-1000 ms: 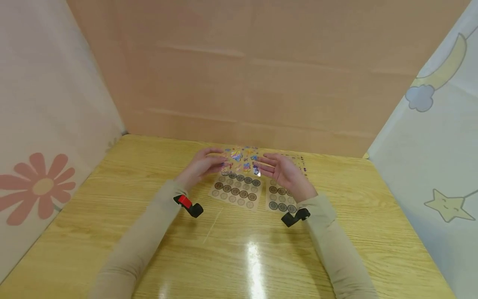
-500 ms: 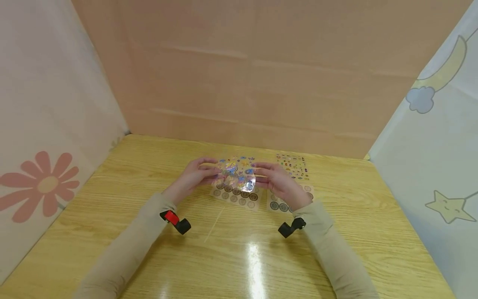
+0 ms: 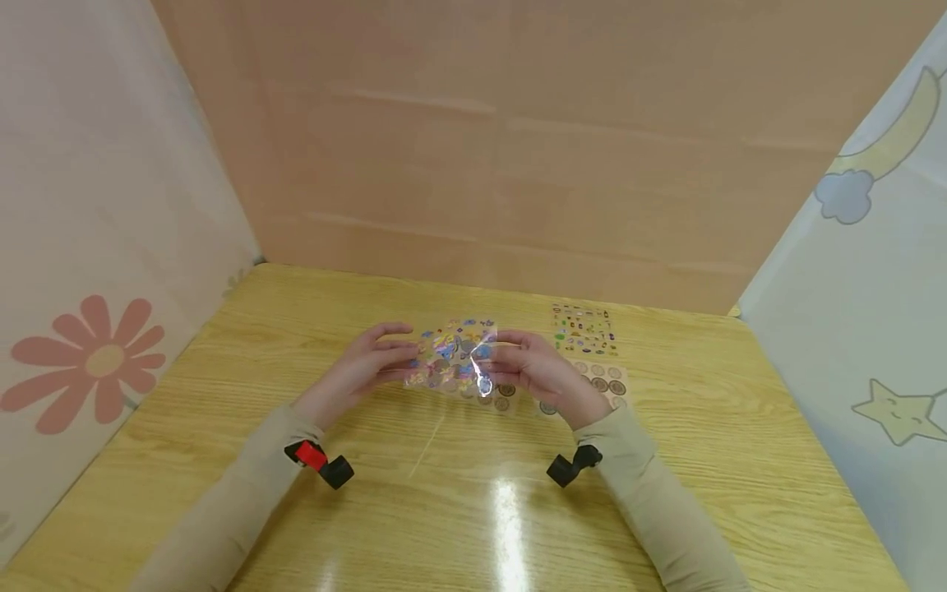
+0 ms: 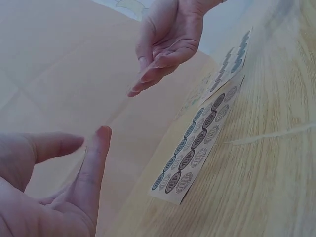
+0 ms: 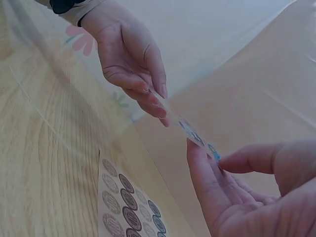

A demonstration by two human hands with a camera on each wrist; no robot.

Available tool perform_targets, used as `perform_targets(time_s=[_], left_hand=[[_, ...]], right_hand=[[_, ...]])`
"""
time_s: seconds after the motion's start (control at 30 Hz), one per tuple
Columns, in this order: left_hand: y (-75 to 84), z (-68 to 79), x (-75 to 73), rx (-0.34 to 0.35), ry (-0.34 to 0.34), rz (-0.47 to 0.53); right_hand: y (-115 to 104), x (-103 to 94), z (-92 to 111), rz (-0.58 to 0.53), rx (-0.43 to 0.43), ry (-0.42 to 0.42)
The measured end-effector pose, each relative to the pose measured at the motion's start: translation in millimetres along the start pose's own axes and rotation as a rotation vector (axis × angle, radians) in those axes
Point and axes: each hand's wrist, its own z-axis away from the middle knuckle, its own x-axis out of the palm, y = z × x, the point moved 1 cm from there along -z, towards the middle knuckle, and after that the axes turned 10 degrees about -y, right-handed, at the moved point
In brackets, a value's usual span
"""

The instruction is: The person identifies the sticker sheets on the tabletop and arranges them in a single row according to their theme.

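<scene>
A clear sticker sheet (image 3: 453, 355) with colourful cartoon stickers is held up above the table, a bright glare streak near its right side. My left hand (image 3: 353, 370) pinches its left edge between thumb and fingers. The opposite edge is in my right hand (image 3: 546, 370), thumb on one face and fingers on the other. From the right wrist, the clear sticker sheet (image 5: 191, 133) appears nearly edge-on, stretched between both hands. Beneath it lies a sheet of round coin-like stickers (image 4: 193, 148), partly covered in the head view.
A second round-sticker sheet (image 3: 608, 383) lies on the wooden table (image 3: 414, 510), partly behind my right hand. Behind it is a clear sheet of tiny colourful stickers (image 3: 583, 330). A plain backdrop (image 3: 473, 164) rises at the table's far edge, with patterned cloths on both sides.
Both hands have brought the clear sticker sheet toward me and to the left. It now overlaps more of the left round-sticker sheet, and the tiny-sticker sheet has come fully into view.
</scene>
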Motion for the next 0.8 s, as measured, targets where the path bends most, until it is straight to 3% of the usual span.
perform_targets(time_s=[0.2,0.3,0.53,0.8], left_hand=[[1.0,9.1,-9.1,-0.014,-0.063,0.109],[1.7,10.3,-12.2,-0.025,-0.092,0.114],[3.9,13.4,-13.9,-0.062,-0.171,0.024],[-3.2,11.9,-12.6,-0.12,-0.176,-0.123]], right_hand=[[2.5,7.7,-1.4,0.013,0.006,-0.087],[2.8,12.1,-1.7,0.011,0.015,-0.14],[6.0,22.0,-4.8,0.071,0.064,-0.241],[15.0,28.7,-8.8,0.117,0.12,-0.267]])
